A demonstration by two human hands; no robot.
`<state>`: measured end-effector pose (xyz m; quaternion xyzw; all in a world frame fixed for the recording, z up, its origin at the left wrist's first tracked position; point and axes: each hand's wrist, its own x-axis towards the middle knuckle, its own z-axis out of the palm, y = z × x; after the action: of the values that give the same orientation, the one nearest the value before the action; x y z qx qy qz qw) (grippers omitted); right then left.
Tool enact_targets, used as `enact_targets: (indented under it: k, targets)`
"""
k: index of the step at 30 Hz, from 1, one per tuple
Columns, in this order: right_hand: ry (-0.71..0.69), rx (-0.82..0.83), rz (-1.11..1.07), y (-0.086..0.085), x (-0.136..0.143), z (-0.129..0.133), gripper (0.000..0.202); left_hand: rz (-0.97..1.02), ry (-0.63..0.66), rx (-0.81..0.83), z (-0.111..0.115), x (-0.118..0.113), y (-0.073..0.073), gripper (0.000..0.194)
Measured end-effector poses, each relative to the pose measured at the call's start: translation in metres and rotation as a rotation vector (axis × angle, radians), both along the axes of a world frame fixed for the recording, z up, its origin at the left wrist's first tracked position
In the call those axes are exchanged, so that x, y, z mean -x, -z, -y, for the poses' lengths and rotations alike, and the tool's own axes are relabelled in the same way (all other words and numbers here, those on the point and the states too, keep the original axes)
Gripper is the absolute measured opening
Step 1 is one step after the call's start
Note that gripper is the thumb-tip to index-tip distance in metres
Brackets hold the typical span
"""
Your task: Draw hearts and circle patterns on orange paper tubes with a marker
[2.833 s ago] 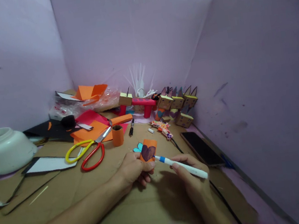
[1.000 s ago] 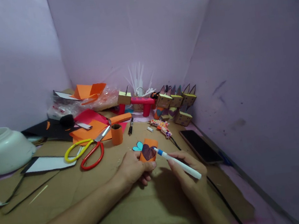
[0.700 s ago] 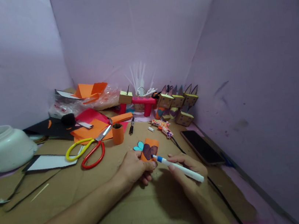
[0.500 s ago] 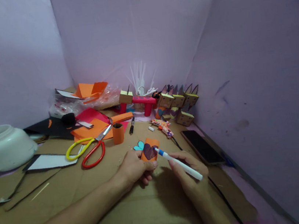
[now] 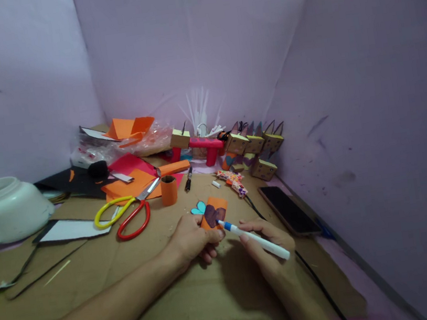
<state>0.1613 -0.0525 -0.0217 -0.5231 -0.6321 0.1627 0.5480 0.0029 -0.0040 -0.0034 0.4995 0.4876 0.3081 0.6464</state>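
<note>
One cam, head-mtd, facing fwd & down; L hand [image 5: 193, 238] & R hand [image 5: 270, 247] approx. ctr, close rng; cardboard [image 5: 171, 314] under, back wall [image 5: 181, 42] beyond.

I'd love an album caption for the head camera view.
Left grip holding a small orange piece, right grip aiming a white pen at its dark heart, scissors lying off left.

Looks like a craft corner between lilac walls [image 5: 197, 40].
Holds scissors [image 5: 139, 198] on a cardboard sheet [image 5: 186, 307], coloured paper [image 5: 131, 183] at its far left and box-headed figures [image 5: 237, 143] at its far right.
</note>
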Motion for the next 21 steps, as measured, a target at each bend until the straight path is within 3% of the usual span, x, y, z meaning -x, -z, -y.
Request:
enact_targets:
  k: [7, 14, 18, 21]
  targets:
    - [0.081, 0.049, -0.054, -0.0037, 0.0024, 0.0014, 0.018, -0.005, 0.000, -0.002, 0.0000, 0.0000, -0.0008, 0.016]
    - [0.032, 0.002, -0.059, -0.0028, 0.0027, 0.0014, 0.014, -0.003, -0.010, 0.003, 0.0002, 0.0002, -0.0002, 0.014]
    - [0.161, 0.034, -0.188, -0.0056, 0.0055, 0.0027, 0.019, 0.018, -0.011, 0.022, -0.0006, 0.0011, 0.0009, 0.021]
    - [0.159, 0.058, -0.148, -0.0058, 0.0046, 0.0021, 0.020, 0.040, -0.012, 0.038, -0.0006, 0.0016, 0.0004, 0.026]
